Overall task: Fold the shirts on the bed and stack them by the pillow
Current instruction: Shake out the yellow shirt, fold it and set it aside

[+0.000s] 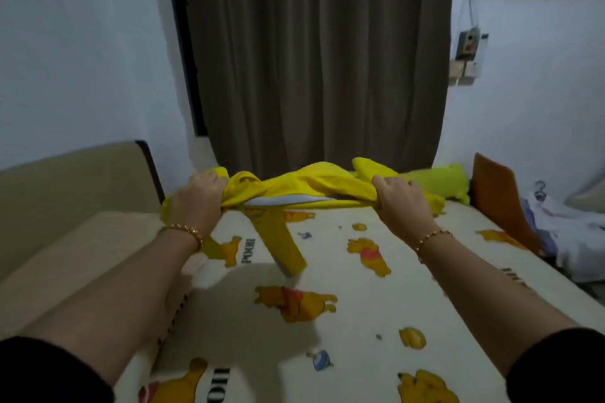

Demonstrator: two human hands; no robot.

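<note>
— Entry one, the surface?
— Bed [343,258]: cream sheet printed with yellow bears and the word POOH. It runs from the near edge of the view back to the curtain.

— The room?
— Brown curtain [314,59], hanging full length at centre back. Pale walls on either side. Switch box [469,42] with a cord, high on the right wall.

— Beside the bed?
— Left: beige padded furniture [75,180], set against the bed. Right: orange cushion [497,193], standing on edge, with a heap of white clothes [573,232] past it.

— The task's item?
— Yellow shirt [304,186], bunched and held above the far half of the bed. A pale grey band shows along its edge, and one part hangs down toward the sheet.

— Who holds it?
— Left grip [196,196], fingers clenched round the shirt's left end. Right grip [399,203], clenched round the right end. Each wrist has a bead bracelet, and each arm has a black sleeve pushed up.

— Anything at the far right corner?
— Lime-green soft item [442,183], lying on the bed behind the shirt; possibly a pillow, too blurred to be sure.
</note>
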